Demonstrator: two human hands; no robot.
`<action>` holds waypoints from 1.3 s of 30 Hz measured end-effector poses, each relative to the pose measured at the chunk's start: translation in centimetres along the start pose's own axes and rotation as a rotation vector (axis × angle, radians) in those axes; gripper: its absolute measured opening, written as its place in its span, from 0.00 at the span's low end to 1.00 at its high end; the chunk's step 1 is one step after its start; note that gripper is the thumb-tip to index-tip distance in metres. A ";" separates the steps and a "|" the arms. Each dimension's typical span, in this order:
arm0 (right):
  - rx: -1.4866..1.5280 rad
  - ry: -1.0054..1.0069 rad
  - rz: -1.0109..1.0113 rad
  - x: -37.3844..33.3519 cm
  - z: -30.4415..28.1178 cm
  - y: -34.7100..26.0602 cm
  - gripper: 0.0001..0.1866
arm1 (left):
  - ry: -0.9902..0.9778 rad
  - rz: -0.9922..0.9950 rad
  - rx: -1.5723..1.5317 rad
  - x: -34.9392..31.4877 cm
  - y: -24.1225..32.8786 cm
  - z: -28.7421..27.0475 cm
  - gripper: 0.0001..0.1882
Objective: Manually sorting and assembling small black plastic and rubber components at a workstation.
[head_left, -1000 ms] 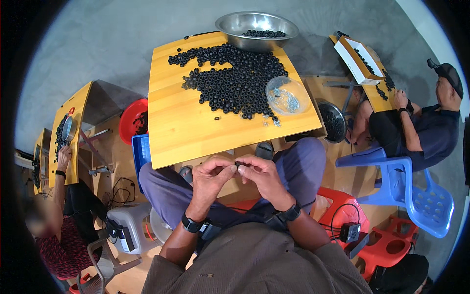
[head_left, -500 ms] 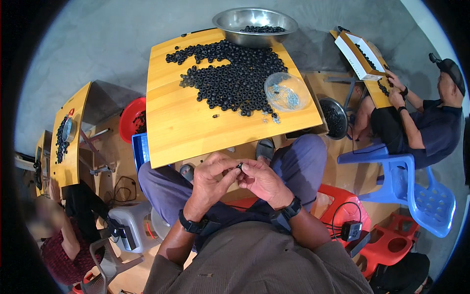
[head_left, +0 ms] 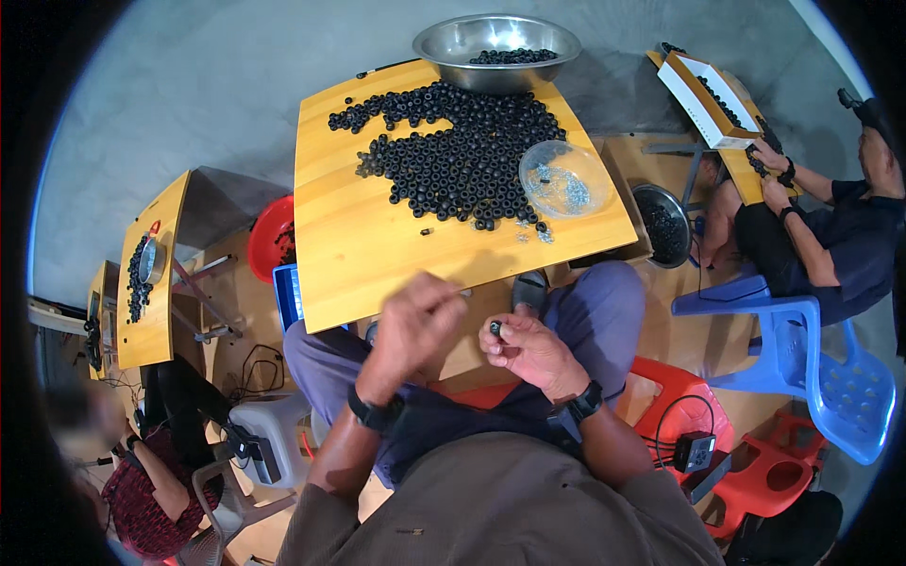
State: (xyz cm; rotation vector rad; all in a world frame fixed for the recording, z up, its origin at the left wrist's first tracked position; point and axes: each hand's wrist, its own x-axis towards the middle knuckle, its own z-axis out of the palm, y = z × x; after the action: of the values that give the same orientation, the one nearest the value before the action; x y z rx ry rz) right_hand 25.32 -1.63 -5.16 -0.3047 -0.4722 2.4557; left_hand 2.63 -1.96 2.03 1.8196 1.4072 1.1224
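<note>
My right hand is closed above my lap, a small black ring pinched between thumb and fingers. To its left, my left hand is raised near the table's front edge, its fingers smeared by motion. Whether it holds anything cannot be made out. A wide heap of black rings covers the far half of the wooden table. At the heap's right side stands a clear plastic bowl with small silvery parts in it. One small dark piece lies apart, nearer to me.
A steel basin with black rings stands at the table's far edge. A red basin is on the left, a dark-filled metal bowl on the right. Co-workers sit at tables on both sides. A blue chair stands at right.
My hands have come apart. The left moved up toward the table; the right shifted slightly right, keeping the black ring. The whole view has shifted slightly.
</note>
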 end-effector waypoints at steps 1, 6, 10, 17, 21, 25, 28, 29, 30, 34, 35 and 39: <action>0.005 0.002 -0.011 0.0 0.0 -0.3 0.14 | 0.061 -0.103 0.051 1.3 -1.1 -0.5 0.11; 0.004 0.086 -0.087 -0.5 0.0 -1.2 0.14 | 0.108 -0.158 0.333 6.2 -5.8 -1.0 0.10; -0.005 0.030 -0.111 -0.4 0.5 -1.6 0.15 | 0.113 0.051 0.563 7.2 -8.4 -0.1 0.08; 0.010 0.040 -0.096 -0.1 0.1 -0.8 0.15 | 0.072 -0.012 0.269 5.2 -6.5 0.4 0.05; 0.005 0.075 -0.113 -0.1 1.5 -0.2 0.16 | -0.057 -0.210 -0.304 1.1 -0.5 0.5 0.06; 0.039 0.018 -0.140 0.5 1.1 1.0 0.16 | -0.045 -0.064 -0.365 -1.0 1.7 1.2 0.08; 0.060 0.033 -0.152 0.4 1.2 1.5 0.15 | -0.070 -0.018 -0.273 -1.6 1.8 0.8 0.09; 0.061 0.033 -0.154 0.3 1.2 1.7 0.15 | -0.071 -0.017 -0.272 -1.8 1.6 0.6 0.09; 0.057 0.016 -0.171 0.2 1.3 1.8 0.15 | -0.102 0.002 -0.247 -1.9 1.4 0.5 0.09; 0.063 0.019 -0.170 -0.3 1.1 2.4 0.15 | -0.132 -0.006 -0.228 -2.1 2.1 0.7 0.10; 0.065 0.021 -0.175 -0.4 1.0 2.5 0.15 | -0.137 -0.005 -0.228 -2.2 2.2 0.6 0.10; 0.063 0.019 -0.172 -0.4 1.1 2.6 0.15 | -0.127 -0.014 -0.148 -2.7 3.0 0.5 0.11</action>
State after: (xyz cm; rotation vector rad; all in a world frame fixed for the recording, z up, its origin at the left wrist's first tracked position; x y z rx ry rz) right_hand 23.91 -4.14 -5.14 -0.2510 -0.3954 2.2928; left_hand 4.25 -5.33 3.57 1.7413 1.2296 1.0558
